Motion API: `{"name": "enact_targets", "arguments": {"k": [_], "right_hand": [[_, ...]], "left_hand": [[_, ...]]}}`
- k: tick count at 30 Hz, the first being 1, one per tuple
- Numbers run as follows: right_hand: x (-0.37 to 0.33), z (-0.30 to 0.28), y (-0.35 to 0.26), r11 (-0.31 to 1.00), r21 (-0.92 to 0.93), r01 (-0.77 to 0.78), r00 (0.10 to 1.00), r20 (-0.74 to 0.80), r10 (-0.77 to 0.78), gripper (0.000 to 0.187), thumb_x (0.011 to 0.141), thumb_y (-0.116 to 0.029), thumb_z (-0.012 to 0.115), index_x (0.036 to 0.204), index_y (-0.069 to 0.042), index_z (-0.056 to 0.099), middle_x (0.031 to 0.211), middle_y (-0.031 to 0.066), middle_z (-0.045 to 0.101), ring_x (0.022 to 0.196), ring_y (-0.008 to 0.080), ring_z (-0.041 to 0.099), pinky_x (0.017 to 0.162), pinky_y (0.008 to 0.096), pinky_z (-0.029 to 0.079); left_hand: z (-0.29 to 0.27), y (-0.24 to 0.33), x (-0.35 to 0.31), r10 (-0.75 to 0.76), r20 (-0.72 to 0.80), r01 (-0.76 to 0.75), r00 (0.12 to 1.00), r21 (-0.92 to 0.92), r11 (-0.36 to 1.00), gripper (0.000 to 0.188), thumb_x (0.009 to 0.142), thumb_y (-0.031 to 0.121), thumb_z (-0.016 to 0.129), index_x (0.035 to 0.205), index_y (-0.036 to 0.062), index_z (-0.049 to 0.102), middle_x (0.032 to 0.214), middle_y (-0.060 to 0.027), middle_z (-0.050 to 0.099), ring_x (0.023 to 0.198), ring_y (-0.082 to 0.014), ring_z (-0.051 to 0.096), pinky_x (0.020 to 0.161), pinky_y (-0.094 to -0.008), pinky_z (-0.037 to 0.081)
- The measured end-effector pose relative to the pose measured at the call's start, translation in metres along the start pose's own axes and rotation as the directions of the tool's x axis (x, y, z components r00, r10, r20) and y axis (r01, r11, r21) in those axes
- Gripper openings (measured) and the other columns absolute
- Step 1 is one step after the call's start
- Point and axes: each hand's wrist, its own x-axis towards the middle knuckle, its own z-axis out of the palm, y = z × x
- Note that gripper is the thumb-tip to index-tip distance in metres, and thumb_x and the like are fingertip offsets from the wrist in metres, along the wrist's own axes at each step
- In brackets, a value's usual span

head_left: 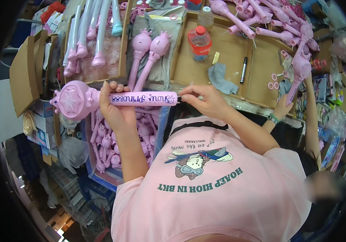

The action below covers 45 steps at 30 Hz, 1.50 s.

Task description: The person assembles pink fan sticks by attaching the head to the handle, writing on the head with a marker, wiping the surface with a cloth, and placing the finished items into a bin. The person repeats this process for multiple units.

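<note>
Wands [109, 147] fill a blue crate [163, 128]; the left hand [117, 111] holds another wand [150, 99].

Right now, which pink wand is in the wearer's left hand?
The wand held crosswise, round head pointing left; the pair on the grey cloth lie unheld; a co-worker's hand holds another wand.

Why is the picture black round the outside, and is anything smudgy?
Head view: dark corners surround the round wide-angle picture; head view: the pink wand looks fairly sharp; head view: a smudgy round patch covers part of someone at lower right.
</note>
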Motion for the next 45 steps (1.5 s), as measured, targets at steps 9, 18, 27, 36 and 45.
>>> {"name": "enact_targets", "arguments": {"k": [9, 18, 27, 36, 45], "right_hand": [[0.030, -0.010, 0.037, 1.000, 0.006, 0.008, 0.943, -0.333, -0.006, 0.026, 0.089, -0.016, 0.059, 0.110, -0.002, 0.061, 0.089, 0.0100, 0.067, 0.078, 0.0129, 0.062, 0.072, 0.0267, 0.048], [0.075, -0.019, 0.010, 0.987, -0.079, 0.137, 0.932, -0.328, -0.156, 0.022, 0.090, -0.012, 0.056, 0.107, 0.001, 0.061, 0.087, 0.0054, 0.065, 0.080, 0.0097, 0.060, 0.071, 0.0251, 0.049], [0.266, -0.039, -0.058, 0.755, -0.576, 0.313, 0.881, -0.122, -0.458, 0.025, 0.083, -0.022, 0.056, 0.096, -0.006, 0.069, 0.088, 0.0154, 0.068, 0.086, 0.0332, 0.065, 0.077, 0.0403, 0.050], [0.445, -0.012, -0.049, 0.317, -0.938, 0.136, 0.934, 0.014, -0.358, 0.019, 0.074, -0.021, 0.060, 0.082, -0.008, 0.072, 0.088, 0.0141, 0.069, 0.093, 0.0303, 0.062, 0.079, 0.0406, 0.047], [0.499, 0.008, -0.027, 0.166, -0.982, 0.087, 0.975, 0.050, -0.215, 0.023, 0.077, -0.023, 0.060, 0.091, -0.010, 0.074, 0.094, 0.0087, 0.070, 0.107, 0.0276, 0.057, 0.101, 0.0495, 0.029]], "left_hand": [[-0.047, 0.035, -0.011, 0.082, -0.094, -0.084, 0.992, -0.014, 0.996, 0.016, 0.091, 0.017, 0.058, 0.079, 0.0097, 0.051, 0.076, -0.0011, 0.055, 0.069, -0.0124, 0.050, 0.072, -0.0308, 0.044], [-0.051, 0.042, -0.008, 0.130, -0.106, -0.130, 0.986, 0.013, 0.991, 0.016, 0.091, 0.017, 0.057, 0.080, 0.0116, 0.048, 0.076, -0.0009, 0.054, 0.069, -0.0115, 0.050, 0.073, -0.0309, 0.045], [-0.073, 0.049, -0.021, 0.274, -0.280, -0.291, 0.920, -0.017, 0.957, 0.014, 0.092, 0.013, 0.056, 0.084, 0.0108, 0.045, 0.076, -0.0023, 0.052, 0.070, -0.0126, 0.048, 0.070, -0.0297, 0.044], [-0.097, 0.036, -0.043, 0.354, -0.622, -0.425, 0.698, 0.037, 0.904, 0.020, 0.091, 0.021, 0.059, 0.077, 0.0089, 0.051, 0.071, -0.0008, 0.051, 0.067, -0.0105, 0.049, 0.064, -0.0258, 0.044], [-0.095, 0.038, -0.036, 0.388, -0.659, -0.428, 0.645, 0.110, 0.897, 0.017, 0.091, 0.020, 0.059, 0.079, 0.0103, 0.050, 0.072, 0.0012, 0.054, 0.064, -0.0089, 0.050, 0.060, -0.0243, 0.045]]}}
